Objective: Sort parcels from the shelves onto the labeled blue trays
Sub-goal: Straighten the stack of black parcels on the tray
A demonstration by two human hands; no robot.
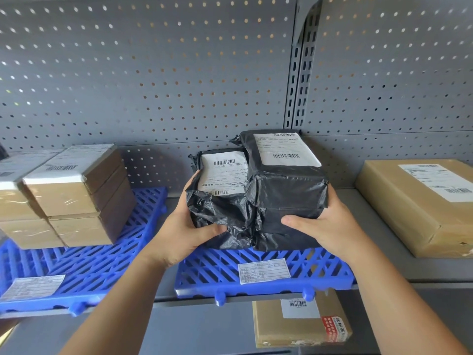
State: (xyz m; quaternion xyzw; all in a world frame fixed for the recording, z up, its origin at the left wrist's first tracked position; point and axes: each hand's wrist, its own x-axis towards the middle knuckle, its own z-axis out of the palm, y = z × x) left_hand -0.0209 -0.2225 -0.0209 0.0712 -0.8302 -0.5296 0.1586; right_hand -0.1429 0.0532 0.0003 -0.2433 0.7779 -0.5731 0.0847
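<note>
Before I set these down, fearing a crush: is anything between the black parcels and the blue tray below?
Nothing visible. Left hand and right hand hold the black parcels at the blue tray; only its label shows.

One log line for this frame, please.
left hand: grips small black parcel | right hand: grips large black parcel | place: over middle blue tray | set down: cannot tell

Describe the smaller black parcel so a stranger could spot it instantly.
Find the middle blue tray. Two black-bagged parcels are held there; the smaller black parcel is the left one, in the left hand. It is lower and more crumpled than the taller black parcel.
</note>
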